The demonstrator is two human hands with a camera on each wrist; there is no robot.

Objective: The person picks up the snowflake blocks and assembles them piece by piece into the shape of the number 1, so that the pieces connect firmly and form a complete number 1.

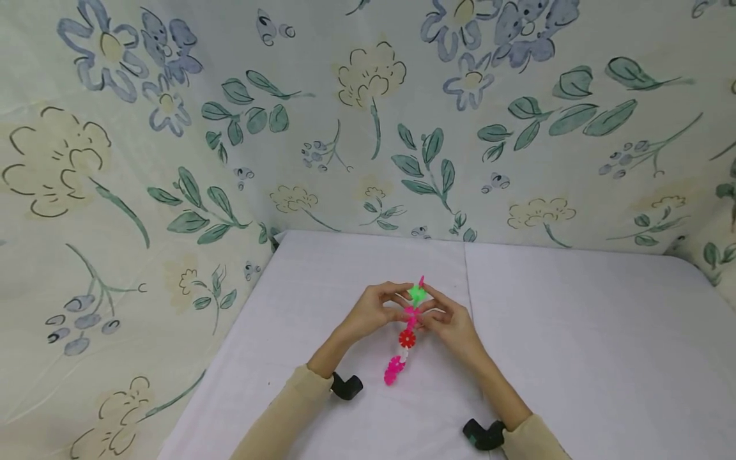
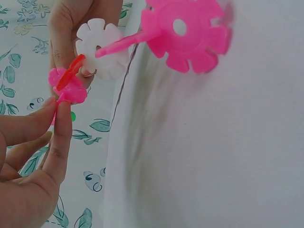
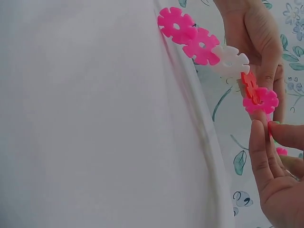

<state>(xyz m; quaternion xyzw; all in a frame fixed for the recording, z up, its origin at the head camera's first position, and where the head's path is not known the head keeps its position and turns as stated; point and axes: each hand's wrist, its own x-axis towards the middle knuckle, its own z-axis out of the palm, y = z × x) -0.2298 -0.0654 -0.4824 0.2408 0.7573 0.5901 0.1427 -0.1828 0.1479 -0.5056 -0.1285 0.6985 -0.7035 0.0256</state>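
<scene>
A chain of plastic snowflake discs [image 1: 407, 338] in pink, white, red and green is held up between both hands over the table. My left hand [image 1: 371, 312] pinches a pink disc [image 2: 69, 88] in the chain between thumb and finger. From the other side, my right hand [image 1: 451, 322] pinches the chain close by, with its thumb and fingertips near a pink disc [image 3: 261, 100]. A green disc [image 1: 418, 293] shows between the fingers near the chain's far end. The near end, with a white disc [image 3: 231, 62] and pink discs [image 3: 176, 25], hangs toward me.
A white cloth [image 1: 575, 358] covers the table, with a fold line running across it. Flower-patterned fabric [image 1: 368, 128] hangs behind and at the left side. Black wrist-camera mounts [image 1: 347, 386] sit under both forearms.
</scene>
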